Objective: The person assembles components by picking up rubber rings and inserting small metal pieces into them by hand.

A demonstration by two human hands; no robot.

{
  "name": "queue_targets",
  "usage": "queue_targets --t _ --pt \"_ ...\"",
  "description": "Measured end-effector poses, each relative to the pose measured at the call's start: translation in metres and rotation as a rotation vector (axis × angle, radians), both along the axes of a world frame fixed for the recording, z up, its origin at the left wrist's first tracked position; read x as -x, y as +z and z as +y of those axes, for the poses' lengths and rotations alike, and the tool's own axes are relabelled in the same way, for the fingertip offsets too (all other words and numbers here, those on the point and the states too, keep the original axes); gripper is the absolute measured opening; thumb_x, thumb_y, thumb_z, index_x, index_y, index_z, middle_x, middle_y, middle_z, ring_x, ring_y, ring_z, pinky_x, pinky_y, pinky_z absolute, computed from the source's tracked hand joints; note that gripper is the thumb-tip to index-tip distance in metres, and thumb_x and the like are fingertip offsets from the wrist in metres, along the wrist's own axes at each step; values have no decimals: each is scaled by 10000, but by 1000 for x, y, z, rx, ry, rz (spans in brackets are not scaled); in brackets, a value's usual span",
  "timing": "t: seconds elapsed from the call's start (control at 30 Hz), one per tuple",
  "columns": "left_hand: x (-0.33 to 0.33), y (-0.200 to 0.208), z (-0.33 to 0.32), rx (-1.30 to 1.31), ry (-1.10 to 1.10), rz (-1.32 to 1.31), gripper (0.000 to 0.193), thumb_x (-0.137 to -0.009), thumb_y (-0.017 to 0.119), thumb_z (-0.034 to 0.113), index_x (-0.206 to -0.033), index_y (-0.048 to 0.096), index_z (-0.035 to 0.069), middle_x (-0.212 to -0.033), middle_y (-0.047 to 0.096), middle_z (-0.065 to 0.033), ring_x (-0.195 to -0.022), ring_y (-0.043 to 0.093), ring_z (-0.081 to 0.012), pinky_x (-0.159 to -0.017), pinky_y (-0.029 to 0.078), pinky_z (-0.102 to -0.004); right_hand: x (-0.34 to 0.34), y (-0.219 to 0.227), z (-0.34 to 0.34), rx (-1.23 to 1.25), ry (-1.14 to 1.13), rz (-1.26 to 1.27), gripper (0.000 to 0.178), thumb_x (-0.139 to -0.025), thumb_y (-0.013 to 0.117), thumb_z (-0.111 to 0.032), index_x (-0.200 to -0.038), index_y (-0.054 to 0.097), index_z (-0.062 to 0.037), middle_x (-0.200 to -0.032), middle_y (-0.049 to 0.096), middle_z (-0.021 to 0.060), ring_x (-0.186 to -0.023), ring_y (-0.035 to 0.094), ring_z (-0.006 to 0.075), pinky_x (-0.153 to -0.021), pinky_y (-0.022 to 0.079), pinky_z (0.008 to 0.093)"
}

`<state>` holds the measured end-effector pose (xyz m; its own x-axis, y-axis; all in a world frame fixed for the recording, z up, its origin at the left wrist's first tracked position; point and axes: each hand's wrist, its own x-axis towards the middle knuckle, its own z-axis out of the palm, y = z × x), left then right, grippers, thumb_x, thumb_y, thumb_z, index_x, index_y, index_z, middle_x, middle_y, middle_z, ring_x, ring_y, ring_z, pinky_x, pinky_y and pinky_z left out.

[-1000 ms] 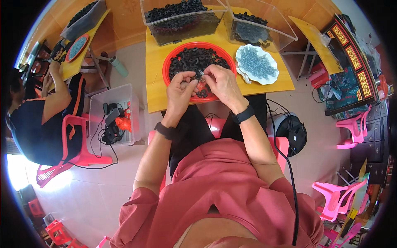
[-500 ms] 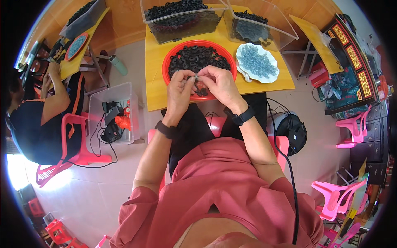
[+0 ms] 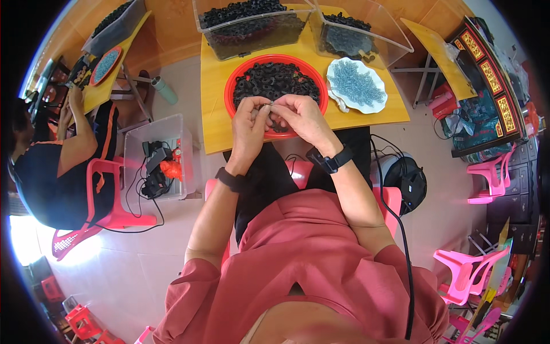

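Two pinches: left hand (image 3: 248, 127), right hand (image 3: 308, 119), unclear small piece (image 3: 271, 104)
Basin (image 3: 230, 94): near front table edge (image 3: 219, 151)
Leftward room: tabletop (image 3: 213, 114)

orange-tan wall (image 3: 172, 31) | pale tiled floor (image 3: 143, 275) | pink chair (image 3: 460, 264), right | dark drawers (image 3: 517, 198) | glare (image 3: 86, 248), left

Left fingers (image 3: 262, 116) touch right fingers (image 3: 289, 105) above a red basin (image 3: 230, 86).

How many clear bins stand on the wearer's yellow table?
2: the left bin, behind the red basin, and the right bin, behind the white plate. More may be out of view past the picture's top edge.
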<state>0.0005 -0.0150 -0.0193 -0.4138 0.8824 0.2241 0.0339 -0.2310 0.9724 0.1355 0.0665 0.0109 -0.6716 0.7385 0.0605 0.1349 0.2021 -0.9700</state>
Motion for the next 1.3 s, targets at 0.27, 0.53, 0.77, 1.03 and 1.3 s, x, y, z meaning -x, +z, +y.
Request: queue_targets --t 0.27,0.53,0.77,1.03,1.3 --pt "-1 1 -2 15 22 -41 100 -991 549 63 -1078 581 25 -812 580 8 -680 536 -40 -610 438 -179 -2 1 2 -11 -123 70 186 -967 603 -143 -1019 691 13 -807 691 38 -696 609 76 -640 491 222" --pt "0 0 -2 -4 37 71 100 -991 539 49 -1067 595 18 -798 582 6 -687 534 -41 -617 445 -187 2 0 -2 -32 -42 -54 208 -959 627 -173 -1008 697 16 -803 678 26 -706 599 73 -654 494 224" --pt "0 1 -2 11 34 47 98 -990 536 43 -1065 592 15 -801 586 2 -689 536 -46 -620 449 -193 -1 0 -1 191 -14 110 178 -967 634 -192 -965 705 -29 -791 664 -11 -699 565 43 -647 464 190" --pt "-4 2 -2 -28 29 138 96 -980 547 26 -1070 580 15 -816 588 -1 -696 537 -46 -622 448 -193 -3 -2 0 224 10 173 189 -962 644 -233 -947 703 -54 -792 663 -25 -684 556 30 -623 445 174" --pt "-4 0 -2 -65 90 220 87 -965 566 6 -1051 573 18 -804 587 2 -693 541 -49 -623 448 -193 -4 3 -4 322 31 166 196 -967 639 -233 -982 688 -44 -812 667 -19 -678 563 29 -626 459 173"
